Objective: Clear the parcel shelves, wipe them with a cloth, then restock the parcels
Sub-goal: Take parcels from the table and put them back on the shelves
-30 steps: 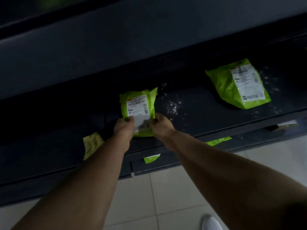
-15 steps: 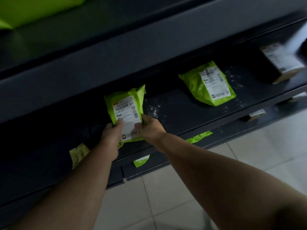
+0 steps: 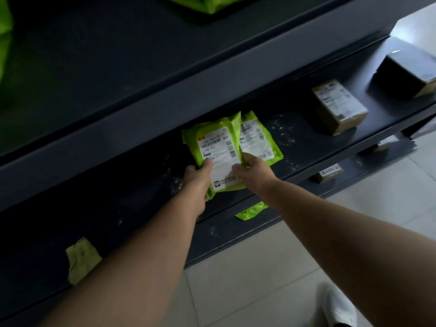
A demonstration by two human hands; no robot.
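A green parcel bag [image 3: 213, 147] with a white label is held upright over the middle dark shelf [image 3: 306, 159]. My left hand [image 3: 197, 182] grips its lower left edge with the thumb on the label. My right hand [image 3: 253, 172] pinches its lower right edge. Directly behind it a second green parcel bag [image 3: 258, 138] lies flat on the shelf, partly covered. White dust specks are scattered on the shelf around both.
Two cardboard boxes [image 3: 339, 106] [image 3: 410, 72] stand further right on the same shelf. Green bags [image 3: 210, 3] lie on the shelf above. The lower shelf holds a crumpled green piece [image 3: 81, 258], a green bag corner [image 3: 252, 210] and a small box [image 3: 329, 173]. Tiled floor and my white shoe [image 3: 339, 308] are below.
Both hands have carried the held green bag to the right along the shelf until it overlaps the second green bag. The view has shifted right, bringing the cardboard boxes into sight.
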